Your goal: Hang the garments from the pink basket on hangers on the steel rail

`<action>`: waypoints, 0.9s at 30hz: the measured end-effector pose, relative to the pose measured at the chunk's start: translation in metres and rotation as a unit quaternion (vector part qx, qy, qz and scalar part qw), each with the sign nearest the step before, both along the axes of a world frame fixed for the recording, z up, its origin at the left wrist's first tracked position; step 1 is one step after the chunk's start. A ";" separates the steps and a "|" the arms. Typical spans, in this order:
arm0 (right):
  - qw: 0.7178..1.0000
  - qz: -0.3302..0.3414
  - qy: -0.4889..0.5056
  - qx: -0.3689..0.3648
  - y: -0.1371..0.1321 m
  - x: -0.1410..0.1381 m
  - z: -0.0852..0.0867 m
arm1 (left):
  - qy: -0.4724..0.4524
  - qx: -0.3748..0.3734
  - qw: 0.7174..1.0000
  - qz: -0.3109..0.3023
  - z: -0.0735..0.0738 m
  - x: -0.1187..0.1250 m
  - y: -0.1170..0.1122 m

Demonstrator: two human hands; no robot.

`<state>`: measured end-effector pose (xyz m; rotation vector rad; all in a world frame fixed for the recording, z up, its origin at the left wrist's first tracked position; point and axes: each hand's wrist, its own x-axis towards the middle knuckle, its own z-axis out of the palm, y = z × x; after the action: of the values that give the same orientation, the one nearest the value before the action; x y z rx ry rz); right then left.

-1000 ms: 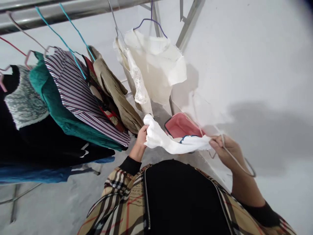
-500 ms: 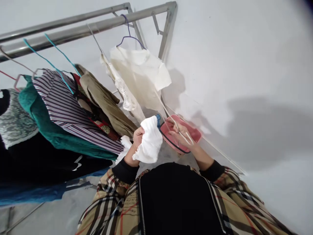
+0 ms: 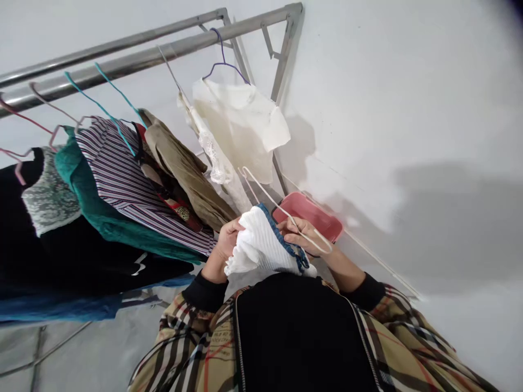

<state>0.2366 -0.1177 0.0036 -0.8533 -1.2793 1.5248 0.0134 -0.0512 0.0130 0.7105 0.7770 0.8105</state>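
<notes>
My left hand (image 3: 226,238) grips the left side of a white ribbed garment (image 3: 261,247) with blue trim along its edge. Against the garment's right side, my right hand (image 3: 304,235) is closed on a pale wire hanger (image 3: 278,209), whose hook end points up and left. Both hands are close together in front of my chest, over my black top and plaid jacket sleeves.
A metal clothes rail (image 3: 163,46) carries hung garments: a cream top (image 3: 241,122), a tan piece (image 3: 183,166), a striped shirt (image 3: 122,174), a teal one (image 3: 93,201) and dark ones at left. A pink basin (image 3: 316,215) sits on the floor by the white wall.
The garment was stretched between my spread hands, then bunched in the left. My right hand came in with the hanger and now rests against the garment's blue-trimmed edge.
</notes>
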 end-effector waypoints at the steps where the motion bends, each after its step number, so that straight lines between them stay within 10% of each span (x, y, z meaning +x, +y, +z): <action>1: 1.000 0.000 -0.002 -0.002 0.000 -0.001 -0.001 | 0.008 0.000 1.000 -0.011 -0.002 0.001 0.000; 10: 0.995 -0.084 0.049 -0.002 0.001 -0.009 -0.019 | 0.151 0.198 0.967 -0.062 -0.021 0.030 -0.002; 16: 0.988 -0.146 0.050 -0.002 0.003 -0.010 -0.018 | 0.340 0.404 0.837 0.146 -0.026 0.041 -0.017; 22: 0.990 -0.143 0.011 0.018 0.002 -0.016 -0.025 | 0.088 0.142 0.984 0.054 -0.026 0.061 -0.046; 27: 0.993 -0.104 -0.047 0.038 -0.002 -0.018 -0.024 | -0.011 -0.029 0.999 0.015 -0.021 0.065 -0.047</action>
<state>0.2190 -0.1201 -0.0204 -0.9856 -1.2659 1.2770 0.0782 -0.0978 -0.0081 0.6392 0.7903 0.8197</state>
